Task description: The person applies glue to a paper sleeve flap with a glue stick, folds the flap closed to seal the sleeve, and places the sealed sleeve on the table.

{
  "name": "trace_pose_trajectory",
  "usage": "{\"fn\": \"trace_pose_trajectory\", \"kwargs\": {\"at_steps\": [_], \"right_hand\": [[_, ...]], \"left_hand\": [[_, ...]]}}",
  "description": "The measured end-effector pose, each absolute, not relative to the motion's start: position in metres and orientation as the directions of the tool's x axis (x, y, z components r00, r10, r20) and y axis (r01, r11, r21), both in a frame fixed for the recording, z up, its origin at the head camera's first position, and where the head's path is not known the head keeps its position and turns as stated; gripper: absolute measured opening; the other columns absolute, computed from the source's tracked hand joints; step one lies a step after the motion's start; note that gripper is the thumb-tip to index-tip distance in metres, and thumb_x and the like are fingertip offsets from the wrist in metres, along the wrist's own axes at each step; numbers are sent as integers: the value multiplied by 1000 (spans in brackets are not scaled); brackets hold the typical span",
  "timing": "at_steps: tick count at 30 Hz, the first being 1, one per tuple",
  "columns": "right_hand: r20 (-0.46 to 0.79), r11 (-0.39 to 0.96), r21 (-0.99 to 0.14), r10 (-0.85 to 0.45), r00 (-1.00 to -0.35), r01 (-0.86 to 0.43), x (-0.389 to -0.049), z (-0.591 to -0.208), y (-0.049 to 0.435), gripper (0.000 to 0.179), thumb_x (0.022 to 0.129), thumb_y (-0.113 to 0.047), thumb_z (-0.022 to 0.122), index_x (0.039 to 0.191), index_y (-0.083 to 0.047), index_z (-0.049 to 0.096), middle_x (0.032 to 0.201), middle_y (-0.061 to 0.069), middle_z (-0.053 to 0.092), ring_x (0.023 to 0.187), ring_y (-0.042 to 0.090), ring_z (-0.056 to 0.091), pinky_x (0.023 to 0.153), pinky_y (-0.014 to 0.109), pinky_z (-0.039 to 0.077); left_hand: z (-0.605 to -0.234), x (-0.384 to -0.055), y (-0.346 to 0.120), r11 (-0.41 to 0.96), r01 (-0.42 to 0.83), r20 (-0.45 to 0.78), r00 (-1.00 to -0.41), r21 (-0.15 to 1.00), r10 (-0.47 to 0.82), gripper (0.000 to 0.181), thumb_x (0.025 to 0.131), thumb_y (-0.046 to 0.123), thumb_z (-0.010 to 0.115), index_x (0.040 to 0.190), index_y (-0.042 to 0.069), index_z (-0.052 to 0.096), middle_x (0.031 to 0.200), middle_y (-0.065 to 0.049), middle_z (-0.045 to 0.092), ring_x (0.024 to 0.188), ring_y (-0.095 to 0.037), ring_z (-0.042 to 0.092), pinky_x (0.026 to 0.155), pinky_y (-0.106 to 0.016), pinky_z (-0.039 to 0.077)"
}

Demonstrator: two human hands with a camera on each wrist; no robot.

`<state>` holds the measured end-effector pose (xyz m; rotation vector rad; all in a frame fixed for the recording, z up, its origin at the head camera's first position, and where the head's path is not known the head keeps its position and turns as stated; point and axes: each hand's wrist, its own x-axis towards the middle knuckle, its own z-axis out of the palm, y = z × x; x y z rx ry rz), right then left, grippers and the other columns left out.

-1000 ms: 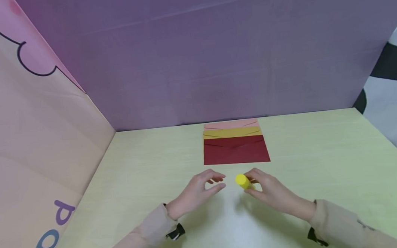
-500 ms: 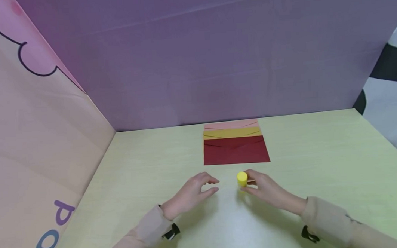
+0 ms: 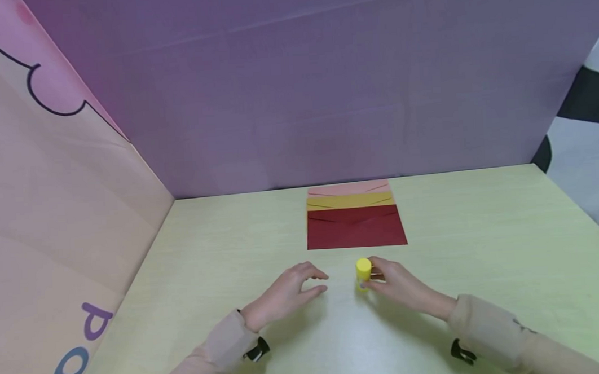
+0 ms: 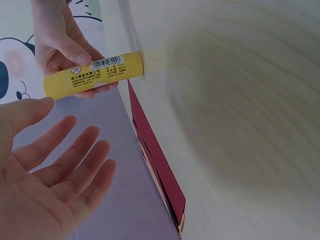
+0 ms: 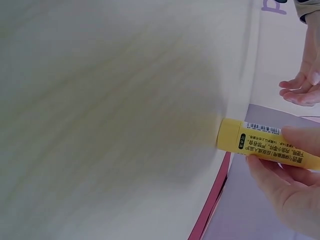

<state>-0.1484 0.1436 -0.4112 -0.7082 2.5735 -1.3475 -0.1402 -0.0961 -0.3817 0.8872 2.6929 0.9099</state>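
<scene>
My right hand [image 3: 403,284] pinches a yellow glue stick [image 3: 363,267] between thumb and fingers. The stick stands upright, its lower end at or just above the tabletop; I cannot tell whether it touches. Black print and a barcode show on its label in both wrist views. Apart from it, to the left, my left hand [image 3: 291,291] hovers over the table with relaxed fingers and holds nothing. Beyond both hands lie three overlapping envelopes: a dark red one [image 3: 355,232] in front, a yellow one [image 3: 349,200] behind it, a pink one [image 3: 347,188] at the back.
The pale wood-look table [image 3: 221,236] runs back to a purple backdrop [image 3: 295,97]. A cream printed sheet [image 3: 67,210] borders the left side, and a black and white one [image 3: 593,160] hangs at the right.
The glue stick has gone from tilted to upright and come lower in my right hand. My left hand has drawn back slightly to the left. The envelopes stay put.
</scene>
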Motion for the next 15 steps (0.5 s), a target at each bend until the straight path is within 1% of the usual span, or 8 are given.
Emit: {"fn": "trace_pose_trajectory", "kwargs": {"at_steps": [7, 15], "right_hand": [[59, 472, -824, -478, -876, -313, -150, -412, 143, 28, 80, -1, 61, 104, 8, 51, 100, 20, 58, 93, 35, 59, 74, 28, 51], [59, 484, -814, -482, -874, -322, -151, -412, 144, 26, 79, -2, 62, 103, 7, 54, 99, 20, 60, 90, 33, 60, 73, 29, 51]], "left_hand": [[-383, -142, -97, 638, 488, 28, -807, 595, 590, 26, 89, 24, 53, 108, 9, 60, 104, 1, 58, 99, -14, 53, 86, -28, 43], [-384, -143, -97, 644, 474, 13, -811, 601, 585, 26, 89, 24, 53, 108, 9, 60, 104, 1, 58, 99, -14, 53, 86, -28, 43]]}}
